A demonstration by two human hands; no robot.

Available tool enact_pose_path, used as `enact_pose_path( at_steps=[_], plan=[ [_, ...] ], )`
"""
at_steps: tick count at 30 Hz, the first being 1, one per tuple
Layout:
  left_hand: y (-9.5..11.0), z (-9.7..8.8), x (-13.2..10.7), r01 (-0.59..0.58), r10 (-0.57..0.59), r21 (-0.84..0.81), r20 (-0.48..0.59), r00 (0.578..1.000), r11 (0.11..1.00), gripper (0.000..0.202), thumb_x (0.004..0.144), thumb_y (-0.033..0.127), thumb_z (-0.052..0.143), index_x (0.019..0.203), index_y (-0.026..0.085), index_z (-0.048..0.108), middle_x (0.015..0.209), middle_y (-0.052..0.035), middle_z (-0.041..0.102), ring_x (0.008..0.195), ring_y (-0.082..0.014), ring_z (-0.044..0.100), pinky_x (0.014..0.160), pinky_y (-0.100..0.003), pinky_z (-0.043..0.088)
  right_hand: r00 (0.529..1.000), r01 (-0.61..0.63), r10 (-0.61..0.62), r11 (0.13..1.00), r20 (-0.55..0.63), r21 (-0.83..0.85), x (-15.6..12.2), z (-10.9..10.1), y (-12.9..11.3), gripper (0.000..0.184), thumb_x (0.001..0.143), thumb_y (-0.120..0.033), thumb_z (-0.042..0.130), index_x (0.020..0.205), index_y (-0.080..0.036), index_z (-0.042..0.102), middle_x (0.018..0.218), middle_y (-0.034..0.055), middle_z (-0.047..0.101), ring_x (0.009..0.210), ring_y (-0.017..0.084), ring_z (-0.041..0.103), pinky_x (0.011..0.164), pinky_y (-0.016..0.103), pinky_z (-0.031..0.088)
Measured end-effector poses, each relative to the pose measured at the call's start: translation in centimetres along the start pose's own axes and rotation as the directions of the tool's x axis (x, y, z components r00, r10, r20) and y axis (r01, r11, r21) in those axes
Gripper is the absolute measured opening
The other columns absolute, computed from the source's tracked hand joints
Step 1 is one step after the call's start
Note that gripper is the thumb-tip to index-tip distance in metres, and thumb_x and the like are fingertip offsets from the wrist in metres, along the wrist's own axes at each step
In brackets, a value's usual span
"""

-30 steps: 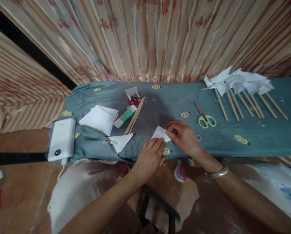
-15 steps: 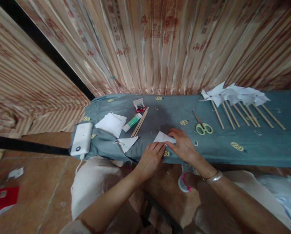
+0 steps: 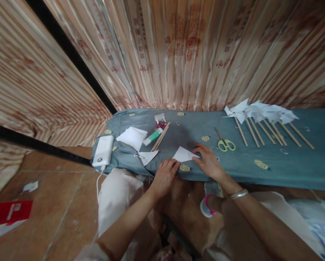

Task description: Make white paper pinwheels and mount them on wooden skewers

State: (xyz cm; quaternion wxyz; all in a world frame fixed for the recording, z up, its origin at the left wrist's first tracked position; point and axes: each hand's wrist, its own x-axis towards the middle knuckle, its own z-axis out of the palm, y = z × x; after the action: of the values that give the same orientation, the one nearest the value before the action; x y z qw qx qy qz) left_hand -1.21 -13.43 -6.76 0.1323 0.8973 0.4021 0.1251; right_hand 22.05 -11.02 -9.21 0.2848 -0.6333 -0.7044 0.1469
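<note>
A white paper folded into a triangle (image 3: 184,154) lies on the blue-grey cloth-covered bench (image 3: 274,159) near its front edge. My left hand (image 3: 164,175) rests at the paper's left corner, fingers extended and pressing down. My right hand (image 3: 210,162) lies flat on the paper's right corner, fingers stretched out; a silver bangle (image 3: 238,194) is on that wrist. Neither hand grips anything.
Yellow-handled scissors (image 3: 226,143), a row of white paper pinwheels on wooden sticks (image 3: 260,117), a paper stack (image 3: 132,137), another folded paper (image 3: 148,157), a glue stick (image 3: 153,136), loose sticks (image 3: 160,136), a small pin box (image 3: 160,120) and a white power bank (image 3: 103,156) lie on the bench. Striped curtain behind.
The paper now shows as a flat triangle, with both hands spread to its two lower corners. The camera has tilted up and back, so the bench looks smaller and lower.
</note>
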Motion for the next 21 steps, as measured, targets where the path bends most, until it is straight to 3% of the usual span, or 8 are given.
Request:
enact_pose_path(
  at_steps=[4,10,16,21],
  plan=[
    [-0.3,-0.4,-1.2,0.031,-0.03,0.022,-0.013,0.999,0.999,0.05,0.087,0.014,0.054,0.136,0.018,0.043,0.131,-0.0141,0.053,0.123,-0.0291,0.048,0.098,-0.049,0.043,1.0,-0.013,0.013,1.0,-0.016,0.016,-0.2,-0.5,1.0,0.018,0.081,-0.025,0.056,0.096,-0.019,0.063,0.128,0.0151,0.059,0.118,0.03,0.055,0.103,0.05,0.041],
    [-0.7,-0.7,-2.8,0.082,-0.082,0.104,-0.01,0.997,0.991,0.051,0.085,0.013,0.056,0.134,0.015,0.045,0.129,-0.014,0.056,0.121,-0.029,0.051,0.097,-0.047,0.043,0.999,0.014,-0.012,0.998,-0.041,0.056,-0.2,-0.6,1.4,0.015,0.08,-0.021,0.054,0.093,-0.021,0.062,0.125,0.012,0.06,0.116,0.029,0.056,0.102,0.052,0.041],
    [-0.9,-0.5,-3.0,0.089,-0.086,0.143,-0.027,0.996,0.986,0.051,0.085,0.013,0.058,0.134,0.014,0.046,0.129,-0.0138,0.057,0.122,-0.0287,0.049,0.097,-0.045,0.043,1.0,0.016,-0.015,0.999,-0.023,0.05,-0.1,-0.8,1.3,0.019,0.08,-0.016,0.05,0.093,-0.021,0.063,0.125,0.0123,0.061,0.117,0.028,0.056,0.102,0.052,0.04],
    [-1.0,-0.3,-3.1,0.121,-0.117,0.082,-0.056,0.992,0.989,0.051,0.084,0.013,0.057,0.134,0.015,0.047,0.129,-0.0136,0.057,0.119,-0.0286,0.05,0.096,-0.046,0.043,1.0,0.002,-0.001,0.999,-0.026,0.041,0.1,-0.9,1.2,0.019,0.078,-0.014,0.052,0.091,-0.02,0.064,0.125,0.0124,0.062,0.115,0.028,0.057,0.102,0.052,0.041]
  ],
)
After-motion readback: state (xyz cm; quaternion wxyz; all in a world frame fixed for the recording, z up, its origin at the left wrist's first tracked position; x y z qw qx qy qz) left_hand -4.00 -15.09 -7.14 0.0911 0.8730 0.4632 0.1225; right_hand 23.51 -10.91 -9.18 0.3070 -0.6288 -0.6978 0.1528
